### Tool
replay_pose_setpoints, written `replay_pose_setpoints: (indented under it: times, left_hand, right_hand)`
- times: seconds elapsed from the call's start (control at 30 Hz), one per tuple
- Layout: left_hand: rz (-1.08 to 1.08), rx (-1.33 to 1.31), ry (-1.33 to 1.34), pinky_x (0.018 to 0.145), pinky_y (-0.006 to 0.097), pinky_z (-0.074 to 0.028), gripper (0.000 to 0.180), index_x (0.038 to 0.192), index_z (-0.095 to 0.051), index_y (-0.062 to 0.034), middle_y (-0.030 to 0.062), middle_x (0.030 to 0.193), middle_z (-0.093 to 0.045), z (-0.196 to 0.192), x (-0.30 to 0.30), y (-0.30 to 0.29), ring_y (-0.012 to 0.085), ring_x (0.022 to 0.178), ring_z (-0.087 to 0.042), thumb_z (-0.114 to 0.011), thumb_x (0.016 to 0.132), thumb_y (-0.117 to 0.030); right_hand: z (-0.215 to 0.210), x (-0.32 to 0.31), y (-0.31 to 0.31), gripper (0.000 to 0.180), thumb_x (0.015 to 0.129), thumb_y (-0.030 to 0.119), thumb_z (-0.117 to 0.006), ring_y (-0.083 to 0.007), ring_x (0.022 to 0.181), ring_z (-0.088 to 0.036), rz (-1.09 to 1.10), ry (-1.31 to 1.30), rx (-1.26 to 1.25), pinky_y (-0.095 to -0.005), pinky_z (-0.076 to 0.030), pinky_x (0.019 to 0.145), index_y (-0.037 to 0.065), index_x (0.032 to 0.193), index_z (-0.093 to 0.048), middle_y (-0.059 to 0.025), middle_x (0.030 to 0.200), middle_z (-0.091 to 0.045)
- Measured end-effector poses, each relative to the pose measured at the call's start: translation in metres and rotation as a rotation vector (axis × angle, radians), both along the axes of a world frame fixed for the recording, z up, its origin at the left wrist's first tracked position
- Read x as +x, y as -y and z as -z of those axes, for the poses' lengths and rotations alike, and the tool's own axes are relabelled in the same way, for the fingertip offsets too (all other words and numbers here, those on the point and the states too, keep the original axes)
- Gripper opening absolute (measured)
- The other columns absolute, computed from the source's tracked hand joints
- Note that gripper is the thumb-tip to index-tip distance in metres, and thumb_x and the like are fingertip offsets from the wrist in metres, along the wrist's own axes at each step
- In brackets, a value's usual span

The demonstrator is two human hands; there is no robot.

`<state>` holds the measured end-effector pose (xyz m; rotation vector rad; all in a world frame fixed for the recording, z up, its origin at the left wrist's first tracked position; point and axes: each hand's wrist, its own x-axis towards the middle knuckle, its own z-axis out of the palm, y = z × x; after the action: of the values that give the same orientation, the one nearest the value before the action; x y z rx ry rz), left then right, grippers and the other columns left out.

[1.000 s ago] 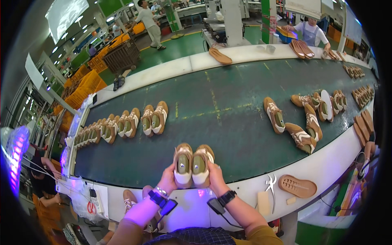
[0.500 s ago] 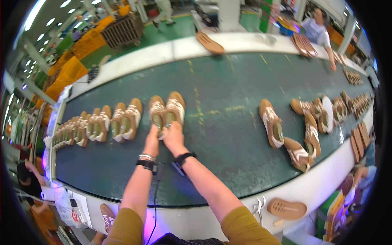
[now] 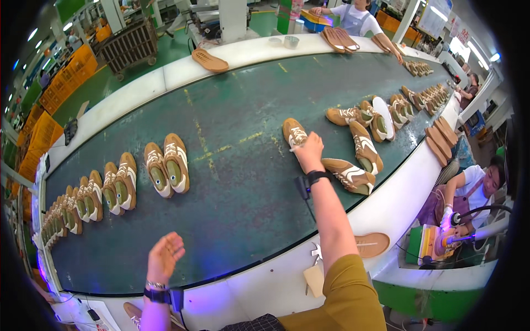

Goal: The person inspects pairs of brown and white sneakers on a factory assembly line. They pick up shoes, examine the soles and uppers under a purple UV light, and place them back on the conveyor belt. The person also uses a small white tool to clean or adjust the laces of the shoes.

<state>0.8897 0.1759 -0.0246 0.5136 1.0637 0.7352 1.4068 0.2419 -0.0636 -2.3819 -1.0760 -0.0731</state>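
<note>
My right hand (image 3: 311,151) reaches out over the green conveyor belt (image 3: 237,182), its fingers closed on the heel end of a tan sneaker (image 3: 294,131) with white laces. That sneaker lies with its toe pointing away from me. Held up near the front edge is my left hand (image 3: 164,256), fingers apart and nothing in it. Beyond it on the belt stands a pair of tan sneakers (image 3: 167,165), toes away, side by side. Close to my right wrist, two more sneakers lie loose: one on its side (image 3: 350,175), another beside it (image 3: 365,147).
Several sneaker pairs (image 3: 83,201) line up at far left. More shoes (image 3: 428,99) crowd the right. Soles (image 3: 210,60) rest on the white ledges; a tan block (image 3: 314,279) and pliers (image 3: 316,251) lie in front. Co-workers (image 3: 356,19) stand across and at right (image 3: 469,187).
Both hands have let go of the sneaker pair on the left. My right hand has moved right onto a lone sneaker; my left has drawn back toward me. The view has turned right.
</note>
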Motion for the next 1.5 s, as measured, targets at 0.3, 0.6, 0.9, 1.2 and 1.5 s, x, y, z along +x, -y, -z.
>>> replay_pose_setpoints:
  times: [0.3,0.6,0.9,1.2,1.5]
  left_hand:
    - [0.073,-0.146,0.215,0.091,0.041,-0.044,0.043,0.118,-0.047,0.0046,0.022,0.112,-0.055,0.002,0.0,0.113,0.0297,0.102,-0.055,-0.047,0.09,-0.027]
    - [0.02,-0.006,0.169,0.094,0.041,-0.042,0.047,0.125,-0.041,-0.0008,0.0175,0.119,-0.051,-0.03,-0.019,0.156,0.0271,0.109,-0.051,-0.055,0.089,-0.027]
    - [-0.127,0.438,0.17,0.096,0.032,-0.039,0.06,0.132,-0.035,-0.0041,0.0047,0.12,-0.049,-0.089,-0.045,0.19,0.0143,0.112,-0.046,-0.065,0.083,-0.019]
    - [-0.25,0.558,0.141,0.09,0.03,-0.045,0.049,0.121,-0.048,-0.0024,0.0048,0.112,-0.057,-0.101,-0.085,0.236,0.0136,0.103,-0.055,-0.069,0.077,-0.008]
    - [0.061,0.449,0.504,0.1,0.033,-0.036,0.064,0.129,-0.042,-0.0022,0.0065,0.12,-0.053,-0.096,-0.109,0.234,0.0162,0.112,-0.048,-0.068,0.074,-0.019]
  right_hand:
    - [0.009,-0.043,0.024,0.071,0.057,0.026,-0.076,-0.0383,0.096,-0.06,0.193,-0.393,-0.092,-0.039,-0.048,0.084,-0.011,0.108,-0.044,-0.0286,0.1,-0.059]
    - [-0.023,-0.204,0.167,0.032,0.071,0.008,-0.067,-0.0168,0.077,-0.063,-0.316,-1.742,0.156,-0.0297,-0.051,0.069,-0.007,0.098,-0.058,-0.0092,0.09,-0.063]
    - [-0.126,-0.359,0.28,0.062,0.058,0.002,-0.072,-0.0148,0.096,-0.057,-0.923,-1.61,-0.034,-0.0272,-0.044,0.087,-0.003,0.116,-0.049,-0.0071,0.103,-0.06]
    - [-0.12,-0.418,0.326,0.073,0.06,0.001,-0.072,-0.0216,0.107,-0.054,-1.046,-1.378,0.064,-0.0323,-0.043,0.093,-0.002,0.124,-0.037,-0.0141,0.117,-0.052]
    - [-0.12,-0.432,0.34,0.099,0.048,0.022,-0.079,-0.0243,0.109,-0.052,-1.093,-1.213,0.068,-0.0339,-0.04,0.095,-0.003,0.132,-0.033,-0.0149,0.117,-0.052]
